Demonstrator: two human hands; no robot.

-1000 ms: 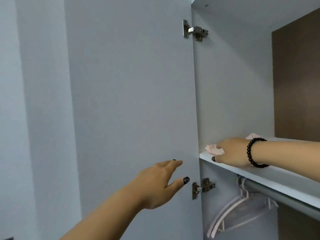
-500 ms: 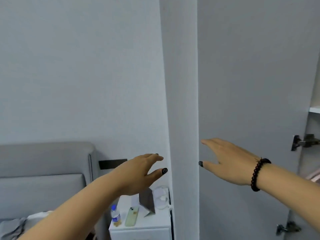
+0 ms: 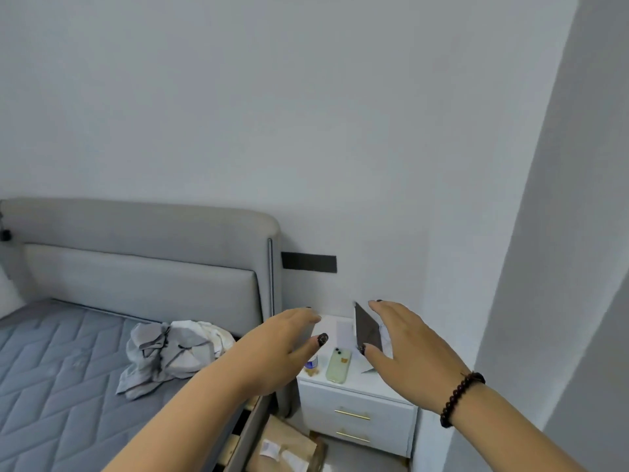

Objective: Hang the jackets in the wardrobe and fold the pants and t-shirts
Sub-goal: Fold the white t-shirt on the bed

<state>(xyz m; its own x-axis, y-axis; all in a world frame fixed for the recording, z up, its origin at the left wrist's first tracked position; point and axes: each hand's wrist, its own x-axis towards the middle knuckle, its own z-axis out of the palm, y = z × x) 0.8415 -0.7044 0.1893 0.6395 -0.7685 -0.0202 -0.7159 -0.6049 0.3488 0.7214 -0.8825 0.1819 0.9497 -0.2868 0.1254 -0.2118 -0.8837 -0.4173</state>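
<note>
Left of both hands, the bed (image 3: 61,362) carries a crumpled heap of grey and white clothes (image 3: 173,352), unfolded, so folding looks unfinished; no hung jackets are in view. The left hand (image 3: 275,352) and right hand (image 3: 405,345) hover spread, holding nothing, above the nightstand (image 3: 357,407)

Crumpled grey-white clothes (image 3: 173,352) lie on the bed (image 3: 51,386) — mattress bare.

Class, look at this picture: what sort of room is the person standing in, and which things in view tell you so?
Most likely a bedroom. A bed with a padded grey headboard stands against the wall, a white nightstand with drawers sits beside it, and a heap of clothes lies on the mattress.
</note>
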